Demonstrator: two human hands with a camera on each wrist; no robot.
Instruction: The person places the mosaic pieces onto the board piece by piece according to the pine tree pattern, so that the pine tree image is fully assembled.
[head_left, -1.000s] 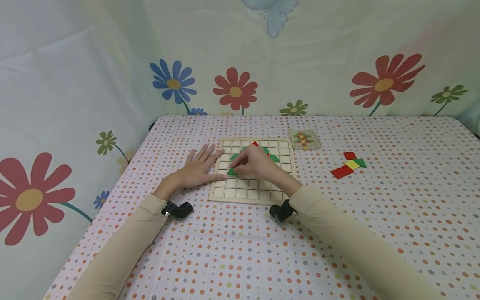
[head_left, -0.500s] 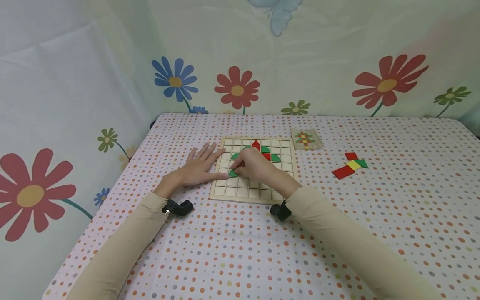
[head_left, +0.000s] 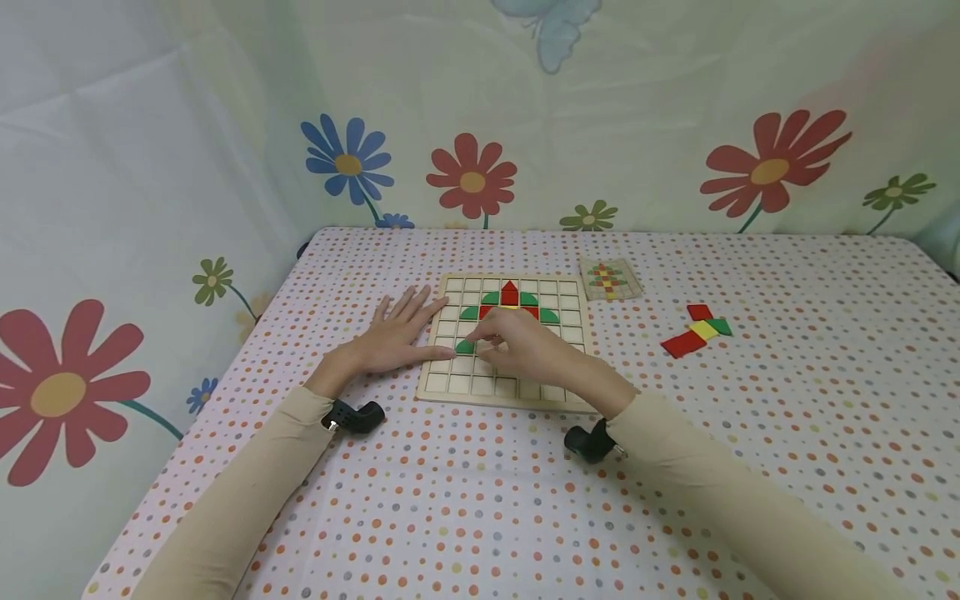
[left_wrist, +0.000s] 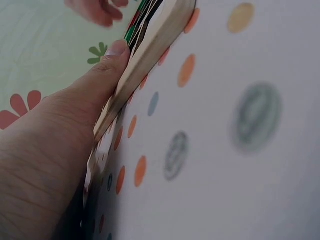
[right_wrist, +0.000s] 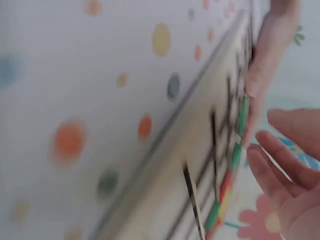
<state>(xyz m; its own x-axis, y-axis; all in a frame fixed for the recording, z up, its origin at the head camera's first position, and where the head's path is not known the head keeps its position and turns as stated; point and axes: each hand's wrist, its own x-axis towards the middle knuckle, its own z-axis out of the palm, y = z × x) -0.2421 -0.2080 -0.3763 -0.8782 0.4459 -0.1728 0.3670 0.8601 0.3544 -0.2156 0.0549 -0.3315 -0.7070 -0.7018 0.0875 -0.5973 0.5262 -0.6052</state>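
A square wooden grid board (head_left: 438,385) lies on the dotted tablecloth. Spread flat at its left side is my left hand (head_left: 384,342), its thumb resting on the edge near a green rounded tile (head_left: 464,346). My right hand (head_left: 525,342) hovers over the middle of the board, just right of that tile. In the right wrist view, the fingers (right_wrist: 272,175) are loosely bent and apart from the thumb, with nothing between them. Toward the back of the grid sit a red pointed tile (head_left: 510,293), red squares and green rounded tiles (head_left: 550,317). My right hand hides some cells.
Behind the board's right corner lies a small pattern card (head_left: 609,280). Farther right are loose tiles on the cloth: a yellow tile (head_left: 703,330), a green tile (head_left: 722,326) and red tiles (head_left: 683,344). A flowered curtain (head_left: 637,108) hangs behind the table.
My right hand has let go of the green rounded tile and drawn back slightly to the right, uncovering more tiles at the back. My left hand stays in place.
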